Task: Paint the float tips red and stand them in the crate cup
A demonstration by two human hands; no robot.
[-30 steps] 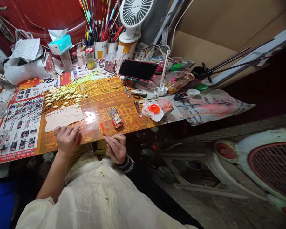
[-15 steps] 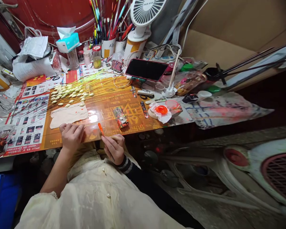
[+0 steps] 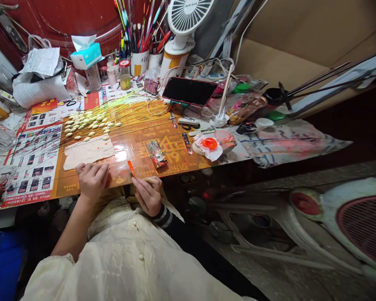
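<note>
My right hand [image 3: 148, 195] pinches the lower end of a slim orange piece [image 3: 130, 168], which points up and slightly left over the table's front edge. It looks like a painted fishing float body, though its kind is not certain. My left hand [image 3: 93, 179] rests at the same edge with curled fingers, and anything inside them is hidden. Just beyond it lies a pale cloth [image 3: 84, 155] with small orange marks. Behind the cloth are several cream, olive-shaped float bodies [image 3: 90, 121] on long thin stems. A paint-spattered block [image 3: 156, 154] lies right of the orange piece.
Orange paint [image 3: 209, 144] sits in a paper-lined dish to the right. Farther back stand a phone [image 3: 189, 91], a white fan [image 3: 189, 16], a brush cup [image 3: 140, 62], a lidded jar [image 3: 124, 75] and a tissue pack [image 3: 87, 55]. A blue crate [image 3: 6, 263] is at lower left.
The whole view has shifted slightly, moving the scene a little to the left. Both hands keep nearly the same pose, and the orange piece stays in my right hand.
</note>
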